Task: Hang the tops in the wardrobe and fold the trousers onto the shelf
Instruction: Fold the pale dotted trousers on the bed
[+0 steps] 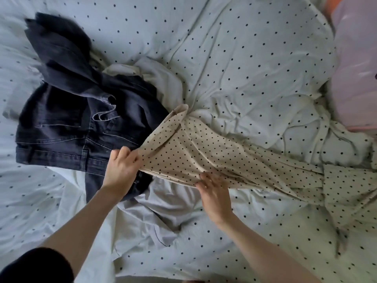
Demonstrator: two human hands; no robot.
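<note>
Both hands take the cream dotted garment [204,152] by one edge, likely to lift it clear — the left hand [120,170] pinches a corner; the right hand [214,193] curls fingers under its hem; the dark jeans [67,119] lie just beyond the left fingers on the bed [244,58].

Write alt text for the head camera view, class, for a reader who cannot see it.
Two hands, left hand and right hand, grip a cream polka-dot garment on a dotted white duvet. Dark jeans lie crumpled to its left.
</note>
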